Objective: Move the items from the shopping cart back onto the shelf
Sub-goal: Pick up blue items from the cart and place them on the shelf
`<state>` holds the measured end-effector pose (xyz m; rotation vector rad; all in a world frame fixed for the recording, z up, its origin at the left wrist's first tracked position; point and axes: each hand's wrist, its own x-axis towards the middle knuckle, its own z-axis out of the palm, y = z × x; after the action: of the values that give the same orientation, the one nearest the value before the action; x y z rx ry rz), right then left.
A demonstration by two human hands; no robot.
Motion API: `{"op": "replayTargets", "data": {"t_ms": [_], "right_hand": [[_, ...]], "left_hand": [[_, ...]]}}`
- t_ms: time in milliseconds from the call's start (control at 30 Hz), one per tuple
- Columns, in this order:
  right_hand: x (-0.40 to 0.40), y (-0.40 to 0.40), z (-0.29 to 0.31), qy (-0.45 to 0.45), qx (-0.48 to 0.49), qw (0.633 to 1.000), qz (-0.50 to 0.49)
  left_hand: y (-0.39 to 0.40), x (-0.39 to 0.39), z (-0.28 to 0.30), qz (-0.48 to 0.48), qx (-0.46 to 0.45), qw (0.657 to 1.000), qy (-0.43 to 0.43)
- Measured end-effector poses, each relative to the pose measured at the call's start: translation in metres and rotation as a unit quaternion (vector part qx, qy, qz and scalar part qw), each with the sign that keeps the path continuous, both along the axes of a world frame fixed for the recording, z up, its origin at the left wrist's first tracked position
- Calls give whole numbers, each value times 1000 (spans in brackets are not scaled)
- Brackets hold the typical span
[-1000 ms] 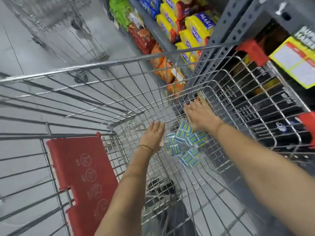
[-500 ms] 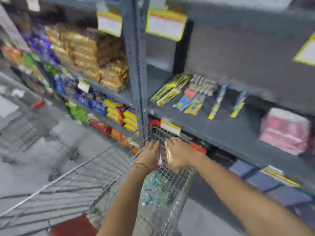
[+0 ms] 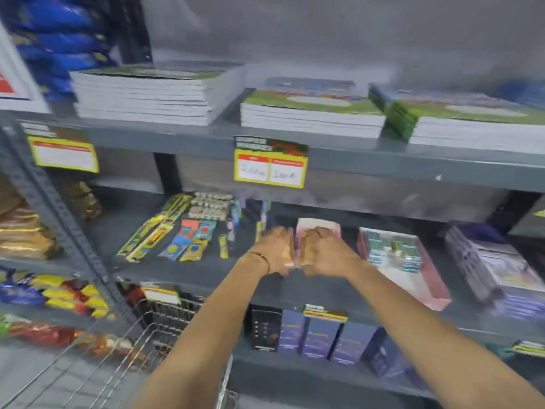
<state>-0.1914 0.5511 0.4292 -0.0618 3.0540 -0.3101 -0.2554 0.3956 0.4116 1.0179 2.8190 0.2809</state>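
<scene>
Both my hands are stretched out over the grey middle shelf [image 3: 188, 276]. My left hand [image 3: 272, 250] and my right hand [image 3: 327, 255] are closed side by side on a small clear packet [image 3: 296, 256], blurred, with tan contents. Right behind the hands stands a pink box [image 3: 320, 227]. To the right lies a longer pink tray [image 3: 424, 278] with several blue and white packets in it. The wire shopping cart [image 3: 147, 335] shows at the bottom left, below my left forearm; its contents are hidden.
Stationery packs [image 3: 174, 231] lie on the middle shelf left of my hands. Stacks of notebooks [image 3: 147, 93] fill the shelf above, with yellow price tags [image 3: 269, 166] on its edge. Dark boxes [image 3: 318, 335] stand on the lower shelf. Snack bags [image 3: 53, 293] fill the rack at the left.
My hands rose out of the cart with the packet and moved forward to the middle shelf. The view swung up from the cart to the shelves.
</scene>
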Motion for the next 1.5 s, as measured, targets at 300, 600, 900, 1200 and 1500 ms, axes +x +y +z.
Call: {"op": "replayTargets", "data": {"t_ms": [300, 600, 900, 1200, 1500], "right_hand": [[-49, 64, -35, -5, 74, 996, 48], [-67, 66, -41, -9, 27, 999, 31], [-49, -6, -45, 35, -2, 997, 66], [-8, -213, -97, -27, -4, 961, 274], [42, -369, -235, -154, 80, 890, 421]], "left_hand": [[86, -47, -14, -12, -9, 999, -40], [91, -60, -27, -13, -62, 996, -64], [-24, -30, -38, 107, 4, 994, -4], [-240, 70, -96, 303, 1, 953, -21], [-361, 202, -260, 473, 8, 856, -209]]}}
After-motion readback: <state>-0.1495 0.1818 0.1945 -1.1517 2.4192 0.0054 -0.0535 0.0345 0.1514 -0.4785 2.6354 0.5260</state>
